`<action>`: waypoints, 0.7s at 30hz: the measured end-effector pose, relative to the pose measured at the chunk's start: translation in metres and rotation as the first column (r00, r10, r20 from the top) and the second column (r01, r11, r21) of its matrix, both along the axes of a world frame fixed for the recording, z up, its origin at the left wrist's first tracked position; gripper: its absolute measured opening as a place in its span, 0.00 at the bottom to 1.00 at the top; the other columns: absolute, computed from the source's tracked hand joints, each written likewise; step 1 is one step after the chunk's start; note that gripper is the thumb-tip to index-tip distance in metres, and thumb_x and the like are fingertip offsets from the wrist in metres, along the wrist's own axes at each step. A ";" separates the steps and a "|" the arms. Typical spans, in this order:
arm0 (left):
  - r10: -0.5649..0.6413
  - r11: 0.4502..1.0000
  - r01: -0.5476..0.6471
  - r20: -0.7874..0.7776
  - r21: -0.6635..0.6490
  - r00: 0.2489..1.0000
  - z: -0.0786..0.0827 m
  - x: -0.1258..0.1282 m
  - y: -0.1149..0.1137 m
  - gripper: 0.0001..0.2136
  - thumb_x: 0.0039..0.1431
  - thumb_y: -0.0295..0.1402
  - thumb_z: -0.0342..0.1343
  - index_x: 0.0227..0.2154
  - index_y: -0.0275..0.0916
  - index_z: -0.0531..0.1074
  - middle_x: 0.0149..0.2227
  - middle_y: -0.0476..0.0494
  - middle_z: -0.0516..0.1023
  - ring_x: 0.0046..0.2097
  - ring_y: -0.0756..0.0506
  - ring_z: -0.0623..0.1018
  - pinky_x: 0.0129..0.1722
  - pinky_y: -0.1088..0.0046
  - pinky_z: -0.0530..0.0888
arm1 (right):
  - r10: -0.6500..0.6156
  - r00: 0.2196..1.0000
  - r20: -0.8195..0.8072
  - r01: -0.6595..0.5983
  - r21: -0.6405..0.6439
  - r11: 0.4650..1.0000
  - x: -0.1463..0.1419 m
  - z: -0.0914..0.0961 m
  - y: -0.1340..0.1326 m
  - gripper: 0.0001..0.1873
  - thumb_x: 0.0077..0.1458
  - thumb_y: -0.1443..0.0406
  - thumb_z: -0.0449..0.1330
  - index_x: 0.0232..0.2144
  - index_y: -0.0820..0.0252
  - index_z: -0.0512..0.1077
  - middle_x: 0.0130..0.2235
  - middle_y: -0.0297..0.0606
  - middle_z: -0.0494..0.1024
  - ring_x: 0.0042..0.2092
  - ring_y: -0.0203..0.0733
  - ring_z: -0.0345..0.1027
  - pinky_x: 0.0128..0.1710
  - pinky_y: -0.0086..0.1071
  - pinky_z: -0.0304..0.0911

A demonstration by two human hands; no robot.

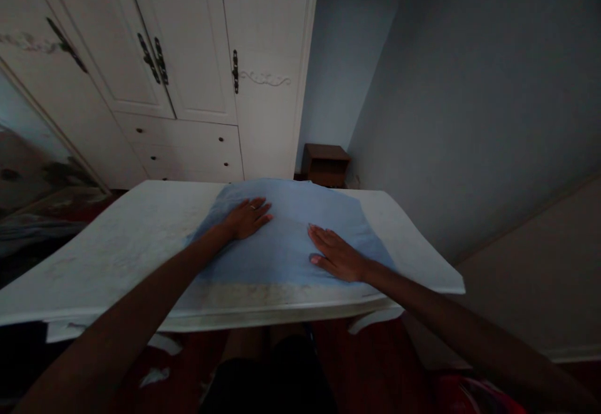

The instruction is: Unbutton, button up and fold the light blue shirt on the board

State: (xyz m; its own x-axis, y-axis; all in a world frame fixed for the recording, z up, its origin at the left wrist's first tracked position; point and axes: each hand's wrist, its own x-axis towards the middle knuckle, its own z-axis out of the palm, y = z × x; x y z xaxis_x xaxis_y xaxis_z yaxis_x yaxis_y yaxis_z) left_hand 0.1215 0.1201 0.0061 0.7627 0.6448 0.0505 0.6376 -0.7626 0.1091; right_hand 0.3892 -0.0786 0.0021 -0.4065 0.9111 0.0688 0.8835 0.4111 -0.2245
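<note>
A light blue cloth (286, 245) lies spread over the middle of a white table (117, 245); its far edge reaches the table's back edge. On its left part rests my left hand (248, 218), palm down with the fingers apart and a ring on one finger. My right hand (337, 255) lies flat on the cloth's right part, fingers stretched toward the left and thumb apart. Neither hand grips the cloth. Whether it is a garment or a plain piece of fabric, I cannot tell.
Beyond the table stands a white wardrobe (188, 38) with dark handles and drawers. A small brown cabinet (326, 154) sits in the corner by the grey wall (469, 88). Something pale (154, 376) lies on the red floor (370, 364) below the table.
</note>
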 end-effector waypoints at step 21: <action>0.431 0.902 -0.425 0.123 -0.075 0.894 0.024 -0.069 -0.017 0.26 0.63 0.48 0.38 0.50 0.36 0.72 0.57 0.36 0.72 0.58 0.37 0.70 0.57 0.61 0.66 | -0.122 0.992 0.036 0.125 -0.072 0.990 0.053 -0.004 -0.030 0.43 0.61 0.41 0.33 0.68 0.60 0.47 0.69 0.44 0.44 0.70 0.48 0.34 0.68 0.48 0.35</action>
State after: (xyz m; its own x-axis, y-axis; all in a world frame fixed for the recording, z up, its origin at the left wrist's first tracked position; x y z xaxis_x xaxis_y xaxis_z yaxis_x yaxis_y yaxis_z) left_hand 0.0527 0.1032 0.0304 0.4007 0.9112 0.0957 0.8782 -0.4117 0.2433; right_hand 0.4418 -0.1085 -0.0022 -0.2913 0.9566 -0.0120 0.9336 0.2815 -0.2218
